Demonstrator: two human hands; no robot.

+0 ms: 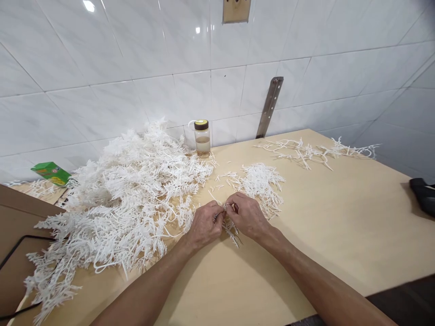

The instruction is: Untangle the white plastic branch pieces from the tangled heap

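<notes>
White branched sprig (232, 233) is located between the hands, over the table (326, 226); left hand (206, 222) has its fingers closed on it; right hand (248, 216) pinches it, thumb to forefinger; large sprig heap (136, 181) lies to the left; loose clippings (260, 181) lie just beyond the right hand.
</notes>
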